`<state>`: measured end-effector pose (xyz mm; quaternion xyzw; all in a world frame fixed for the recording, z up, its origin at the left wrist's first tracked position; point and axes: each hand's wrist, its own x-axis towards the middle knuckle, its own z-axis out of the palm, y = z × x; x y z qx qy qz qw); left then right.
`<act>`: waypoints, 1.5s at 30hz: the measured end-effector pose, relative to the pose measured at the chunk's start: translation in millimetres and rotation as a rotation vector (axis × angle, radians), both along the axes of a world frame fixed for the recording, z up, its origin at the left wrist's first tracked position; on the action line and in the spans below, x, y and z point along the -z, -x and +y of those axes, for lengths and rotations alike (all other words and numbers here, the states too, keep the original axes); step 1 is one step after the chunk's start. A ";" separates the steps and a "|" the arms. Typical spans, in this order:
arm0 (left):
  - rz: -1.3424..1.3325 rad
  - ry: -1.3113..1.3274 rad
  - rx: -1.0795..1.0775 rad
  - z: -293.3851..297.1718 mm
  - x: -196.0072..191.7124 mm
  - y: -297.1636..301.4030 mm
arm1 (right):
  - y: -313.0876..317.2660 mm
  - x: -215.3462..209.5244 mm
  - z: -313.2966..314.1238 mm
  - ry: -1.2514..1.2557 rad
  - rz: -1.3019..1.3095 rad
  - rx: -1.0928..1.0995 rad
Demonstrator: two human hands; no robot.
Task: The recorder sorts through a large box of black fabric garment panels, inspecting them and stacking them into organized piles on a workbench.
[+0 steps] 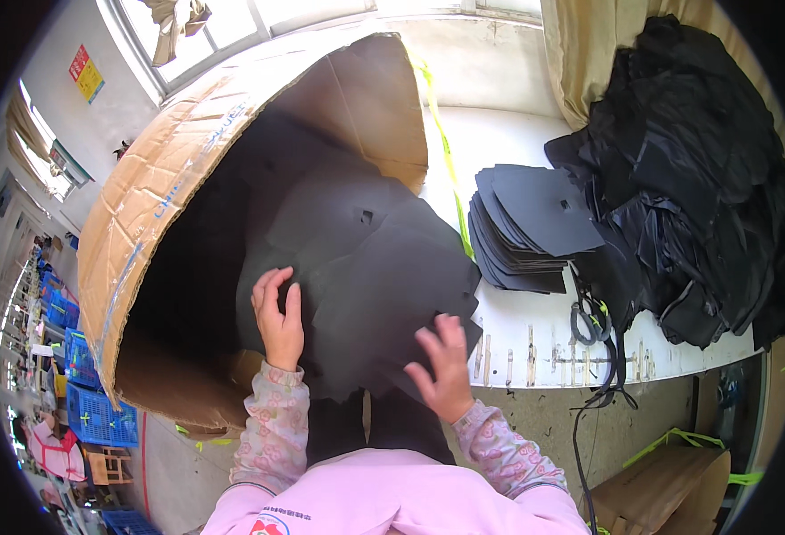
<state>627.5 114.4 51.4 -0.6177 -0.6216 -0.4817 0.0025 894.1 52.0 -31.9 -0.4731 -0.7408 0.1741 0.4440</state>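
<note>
A loose heap of flat black sheets (366, 276), some with a small rectangular cutout, spills from the mouth of a large cardboard box (156, 205) lying on its side. My left hand (278, 323) rests at the heap's left part, thumb and fingers apart, gripping nothing that I can see. My right hand (444, 370) hovers by or touches the heap's lower right edge with its fingers spread; contact is hard to tell. Right of the heap, a fanned stack of similar black pieces (544, 214) sits on the white table (508, 357).
Scissors (591, 319) lie below the stack, beside dark cords. A big mound of black fabric (687, 178) covers the table's right end. Yellow-green strapping (446, 152) runs behind the stack. Another cardboard box (660, 490) is on the floor at lower right; blue crates (103, 415) stand at left.
</note>
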 end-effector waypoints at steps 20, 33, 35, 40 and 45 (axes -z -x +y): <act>-0.038 0.456 0.274 5.3 4.4 -24.1 | 11.2 17.2 38.4 0.266 0.460 0.242; -0.554 0.539 0.604 -0.4 -4.6 -27.4 | -18.6 -11.2 34.3 0.590 1.348 -0.165; -0.175 0.319 0.351 12.9 -18.3 -24.8 | -23.5 -3.7 38.9 0.591 1.354 -0.183; -0.418 0.124 0.151 98.9 -41.2 -18.8 | -34.4 9.6 48.5 0.585 1.363 -0.251; 0.299 0.402 -0.088 162.9 -49.4 -27.3 | -33.6 32.1 53.2 0.672 1.475 -0.285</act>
